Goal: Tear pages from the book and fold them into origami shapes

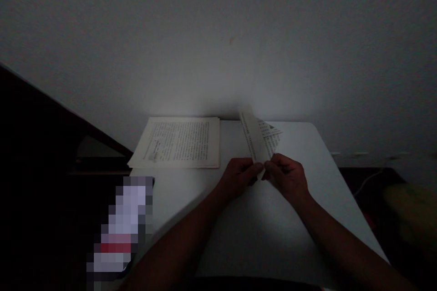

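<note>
A folded sheet of printed paper is held up over the white table, its folded strip slanting up to the left and a printed pointed corner sticking out to the right. My left hand pinches its lower end from the left, thumb on top. Close beside it, my right hand pinches the same lower end from the right, fingers curled. The two thumbs almost meet at the paper's bottom tip. Fingers behind the paper are partly hidden.
A stack of printed sheets lies at the table's back left. On the left edge is a pixelated, bright-screened object. The white table stands against a grey wall. A thin cable and a yellowish item are at the right.
</note>
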Tool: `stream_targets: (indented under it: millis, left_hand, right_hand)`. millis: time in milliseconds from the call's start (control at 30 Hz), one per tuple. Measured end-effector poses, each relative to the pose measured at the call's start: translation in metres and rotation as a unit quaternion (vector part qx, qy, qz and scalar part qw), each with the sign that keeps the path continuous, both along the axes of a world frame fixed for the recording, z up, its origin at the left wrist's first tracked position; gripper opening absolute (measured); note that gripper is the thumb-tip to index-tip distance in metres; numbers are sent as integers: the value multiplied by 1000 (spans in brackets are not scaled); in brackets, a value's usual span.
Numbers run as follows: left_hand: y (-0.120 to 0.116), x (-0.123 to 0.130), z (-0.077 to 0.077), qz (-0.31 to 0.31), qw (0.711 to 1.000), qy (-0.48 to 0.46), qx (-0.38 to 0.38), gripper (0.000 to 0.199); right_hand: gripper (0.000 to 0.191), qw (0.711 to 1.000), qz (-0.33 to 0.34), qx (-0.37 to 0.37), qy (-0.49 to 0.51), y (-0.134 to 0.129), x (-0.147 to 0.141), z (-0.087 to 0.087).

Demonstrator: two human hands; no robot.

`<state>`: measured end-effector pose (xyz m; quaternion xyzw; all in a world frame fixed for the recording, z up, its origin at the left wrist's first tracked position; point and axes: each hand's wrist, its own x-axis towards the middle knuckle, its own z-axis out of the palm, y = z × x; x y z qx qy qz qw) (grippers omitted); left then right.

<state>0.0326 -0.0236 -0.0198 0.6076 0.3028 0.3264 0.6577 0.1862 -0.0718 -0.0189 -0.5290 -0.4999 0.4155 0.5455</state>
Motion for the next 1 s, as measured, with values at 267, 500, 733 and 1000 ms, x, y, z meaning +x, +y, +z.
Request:
stream_targets:
  millis: [267, 500, 733, 1000]
  left_hand:
    - [-4, -2, 6, 28, 991, 22, 130, 41]
    - [-3, -1, 8, -10, 982, 66, 176, 49]
    - [-4, 2, 13, -26, 973, 102, 205, 59]
    - [-7, 1, 13, 18, 965, 125, 232, 62]
  right_hand:
    - [20, 997, 44, -2, 57, 0, 0, -9]
    - [22, 994, 82, -18, 76, 1, 2, -10]
    - [31, 982, 111, -68, 136, 3, -2, -10]
    - [26, 975, 150, -110, 126, 3, -4, -4]
